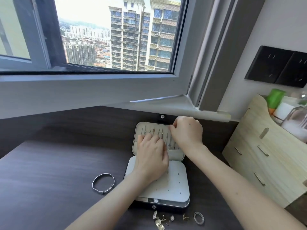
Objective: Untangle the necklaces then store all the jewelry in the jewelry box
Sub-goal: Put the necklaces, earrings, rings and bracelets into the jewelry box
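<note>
Lying open on the dark surface (49, 180), the jewelry box (174, 185) has both hands over its raised lid panel. The left hand (152, 156) rests palm down on the panel, its fingers (146, 138) relaxed and pressing on the lower ends of the necklaces (172, 143), which hang in a row just beyond and to the right of those fingertips. The right hand (187, 130) is curled at the panel's upper right corner, thumb and forefinger pinching the top end of one of the necklaces. A bracelet (93, 184) lies well behind and left of the left fingers. Earrings (172, 218) and a clear ring (194, 217) sit behind both hands, in front of the box.
</note>
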The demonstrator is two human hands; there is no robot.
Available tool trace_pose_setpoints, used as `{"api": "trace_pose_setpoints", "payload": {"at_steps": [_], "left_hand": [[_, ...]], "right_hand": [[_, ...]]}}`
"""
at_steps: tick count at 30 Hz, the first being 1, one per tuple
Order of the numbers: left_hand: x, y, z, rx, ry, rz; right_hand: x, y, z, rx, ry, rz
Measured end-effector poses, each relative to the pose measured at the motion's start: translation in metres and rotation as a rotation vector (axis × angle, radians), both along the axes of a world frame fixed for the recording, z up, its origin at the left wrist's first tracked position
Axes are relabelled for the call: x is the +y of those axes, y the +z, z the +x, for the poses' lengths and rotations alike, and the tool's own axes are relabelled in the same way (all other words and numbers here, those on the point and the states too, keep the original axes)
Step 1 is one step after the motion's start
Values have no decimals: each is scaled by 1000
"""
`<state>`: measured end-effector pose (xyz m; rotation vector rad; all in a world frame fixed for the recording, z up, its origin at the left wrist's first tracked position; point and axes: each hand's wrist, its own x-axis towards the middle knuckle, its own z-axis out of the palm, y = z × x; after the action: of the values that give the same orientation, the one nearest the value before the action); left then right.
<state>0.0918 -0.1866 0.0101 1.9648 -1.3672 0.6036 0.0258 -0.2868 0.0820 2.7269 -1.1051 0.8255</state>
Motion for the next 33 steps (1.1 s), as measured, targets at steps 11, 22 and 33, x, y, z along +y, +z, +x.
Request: {"api": "trace_pose_setpoints", "payload": {"at_steps": [11, 22, 33], "left_hand": [[2, 2, 0, 7, -5, -4], [2, 1, -2, 16, -14, -20], [4, 3, -1, 9, -28, -14]], "right_hand": [[-7, 4, -3, -130, 40, 160], [-10, -2, -6, -56, 139, -327], [-13, 28, -5, 14, 156, 253]]}}
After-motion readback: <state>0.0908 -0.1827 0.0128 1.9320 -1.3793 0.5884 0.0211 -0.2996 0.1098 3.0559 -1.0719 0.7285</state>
